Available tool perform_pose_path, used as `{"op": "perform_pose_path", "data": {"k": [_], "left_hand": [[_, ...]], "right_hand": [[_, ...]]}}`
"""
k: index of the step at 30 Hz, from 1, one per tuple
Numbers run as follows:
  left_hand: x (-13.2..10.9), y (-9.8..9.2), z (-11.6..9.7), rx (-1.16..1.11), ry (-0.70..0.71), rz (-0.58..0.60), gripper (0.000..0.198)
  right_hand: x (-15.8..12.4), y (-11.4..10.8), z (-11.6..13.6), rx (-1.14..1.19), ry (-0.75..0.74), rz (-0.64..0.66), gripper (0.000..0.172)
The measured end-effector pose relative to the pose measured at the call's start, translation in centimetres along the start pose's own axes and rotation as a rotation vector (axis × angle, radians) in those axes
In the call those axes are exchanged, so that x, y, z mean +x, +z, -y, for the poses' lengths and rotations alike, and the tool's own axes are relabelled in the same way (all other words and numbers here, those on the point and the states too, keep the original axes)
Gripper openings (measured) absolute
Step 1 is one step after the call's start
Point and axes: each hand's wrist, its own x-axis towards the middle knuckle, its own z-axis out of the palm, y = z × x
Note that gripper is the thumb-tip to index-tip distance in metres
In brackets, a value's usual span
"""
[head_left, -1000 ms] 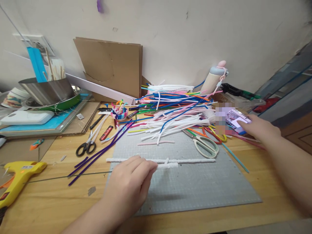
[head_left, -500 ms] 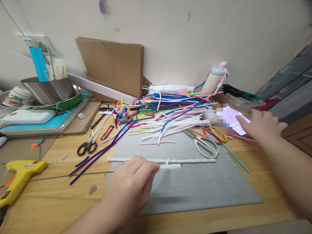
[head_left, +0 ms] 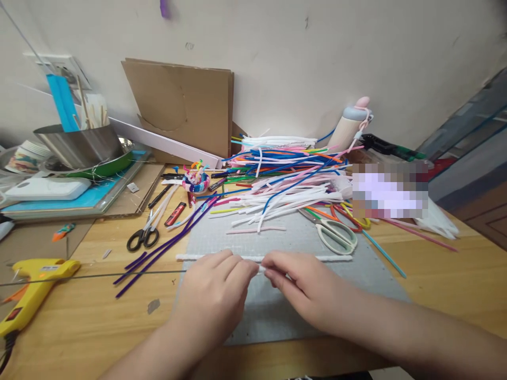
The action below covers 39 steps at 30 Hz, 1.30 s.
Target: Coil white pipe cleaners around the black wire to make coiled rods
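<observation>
My left hand is closed in a pinch over the grey cutting mat. My right hand pinches just beside it, fingertips almost touching. Between them shows a small bit of white pipe cleaner, its ends hidden by the fingers. A thin dark wire runs out leftward from my left hand, passing over purple pipe cleaners. Behind both hands a long white pipe cleaner lies across the mat, partly covered by my fingers.
A yellow glue gun lies at the left, near black-handled scissors. Pale-handled scissors rest on the mat's right. Behind is a heap of coloured pipe cleaners. A blurred-out phone is at the right.
My right hand has left the phone and come over to the mat, where it now pinches the white pipe cleaner beside my left hand. The dark wire's left end has risen slightly.
</observation>
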Motion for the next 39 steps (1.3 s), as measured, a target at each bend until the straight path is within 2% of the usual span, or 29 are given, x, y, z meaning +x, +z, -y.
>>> {"op": "perform_pose_path", "data": {"k": [6, 8, 10, 12, 14, 16, 19, 23, 25, 28, 31, 33, 36, 39], "left_hand": [[0.2, -0.2, 0.0, 0.075, 0.066, 0.089, 0.02], [0.3, -0.5, -0.2, 0.066, 0.065, 0.075, 0.019], [0.4, -0.7, -0.4, 0.074, 0.039, -0.017, 0.012], [0.4, -1.0, -0.7, 0.07, 0.0, -0.191, 0.012], [0.3, -1.0, -0.9, -0.017, -0.052, -0.36, 0.017], [0.2, -0.7, -1.0, -0.176, -0.129, -0.419, 0.018], [0.1, 0.2, -0.9, -0.368, -0.23, -0.326, 0.019], [0.4, 0.9, -0.9, -0.589, -0.215, -0.108, 0.014], [0.5, 1.0, -1.1, -0.674, -0.225, -0.055, 0.013], [0.6, 1.2, -1.4, -0.766, -0.289, -0.051, 0.008], [0.4, 1.6, -1.5, -0.85, -0.402, -0.024, 0.009], [0.2, 1.8, -1.4, -0.773, -0.441, 0.018, 0.012], [0.0, 1.8, -1.3, -0.528, -0.372, 0.108, 0.013], [-0.2, 1.5, -1.5, -0.374, -0.282, 0.179, 0.014]], "right_hand": [[1.0, 1.4, -1.3, 0.489, 0.178, 0.048, 0.026], [1.0, 1.7, -1.5, 0.67, 0.211, 0.049, 0.027], [0.9, 1.8, -1.7, 0.857, 0.237, 0.048, 0.026], [0.8, 1.8, -1.9, 1.052, 0.277, 0.051, 0.025], [0.7, 1.7, -1.9, 1.24, 0.324, 0.072, 0.022], [0.6, 1.5, -1.9, 1.389, 0.35, 0.119, 0.018], [0.3, 1.3, -2.0, 1.551, 0.349, 0.229, 0.013], [0.1, 1.0, -2.2, 1.695, 0.344, 0.357, 0.011], [0.0, 1.0, -2.3, 1.723, 0.348, 0.375, 0.011], [-0.1, 1.0, -2.3, 1.721, 0.345, 0.332, 0.013], [0.0, 1.3, -2.2, 1.667, 0.334, 0.244, 0.014], [0.2, 1.7, -2.3, 1.6, 0.326, 0.14, 0.015], [0.5, 2.4, -2.4, 1.386, 0.316, -0.044, 0.017], [0.5, 2.6, -2.8, 0.917, 0.25, -0.214, 0.021]]}}
